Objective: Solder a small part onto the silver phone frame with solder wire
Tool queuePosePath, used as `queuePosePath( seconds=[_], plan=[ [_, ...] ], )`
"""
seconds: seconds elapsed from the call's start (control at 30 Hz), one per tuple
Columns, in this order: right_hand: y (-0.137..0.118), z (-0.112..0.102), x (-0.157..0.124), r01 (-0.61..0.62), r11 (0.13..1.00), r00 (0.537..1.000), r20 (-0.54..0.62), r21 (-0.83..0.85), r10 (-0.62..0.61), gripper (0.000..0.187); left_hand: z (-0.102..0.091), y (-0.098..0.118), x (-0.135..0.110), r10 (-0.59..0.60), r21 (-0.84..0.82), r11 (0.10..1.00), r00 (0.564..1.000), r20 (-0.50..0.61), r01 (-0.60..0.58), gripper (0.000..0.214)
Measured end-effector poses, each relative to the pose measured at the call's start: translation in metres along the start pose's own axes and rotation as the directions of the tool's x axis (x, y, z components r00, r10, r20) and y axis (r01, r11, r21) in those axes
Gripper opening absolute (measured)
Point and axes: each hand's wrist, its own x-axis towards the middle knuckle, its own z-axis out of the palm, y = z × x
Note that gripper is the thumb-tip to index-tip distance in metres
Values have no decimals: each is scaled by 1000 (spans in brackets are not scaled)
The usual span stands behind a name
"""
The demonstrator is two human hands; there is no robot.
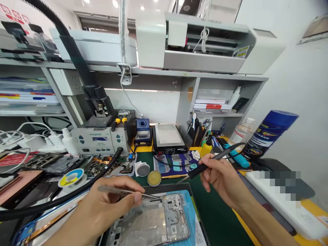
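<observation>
My left hand (pixel 110 205) pinches metal tweezers (pixel 128 192), their tips resting on the upper edge of an opened phone frame (pixel 153 222). That frame lies on a blue mat (pixel 191 218) at the bottom centre. My right hand (pixel 220 177) grips a black soldering iron (pixel 212 160) like a pen, with its tip held above the green mat, just right of a round tin of yellow flux (pixel 154 177).
A solder spool (pixel 71 177) and loose circuit boards (pixel 107 165) lie at left. A rework station (pixel 99 140), small blue unit (pixel 142 131) and hot plate (pixel 169 138) line the back. A blue spray can (pixel 269 135) and clear bottle (pixel 242 131) stand right. A black hose (pixel 64 194) crosses the left.
</observation>
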Motion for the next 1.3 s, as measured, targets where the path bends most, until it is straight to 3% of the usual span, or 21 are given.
queuePosePath(
  seconds=[0.2,0.33,0.53,0.77,0.97,1.07,1.3],
  plan=[
    [8,9,-7,-36,999,999,10,-7,36,34,-4,3,4,-7,37,999,1000,26,6,19],
    [11,13,-9,-36,999,999,4,-19,36,33,-4,-1,4,-38,70,997,996,-81,44,23],
    [11,16,-12,-32,998,999,9,-57,33,37,-13,-13,7,50,138,989,999,-2,-50,18],
    [18,22,-16,-14,997,1000,-15,-79,13,39,-19,-16,4,82,233,968,996,47,-91,32],
    [25,25,-17,21,994,1000,19,-112,-19,41,-16,-12,7,240,265,939,969,-50,-219,31],
    [26,27,-19,20,992,999,45,-128,-14,36,-15,-10,7,318,234,925,947,-47,-299,25],
    [34,31,-22,9,989,999,34,-145,-4,29,-14,-10,1,312,160,940,949,-47,-301,28]
  ],
)
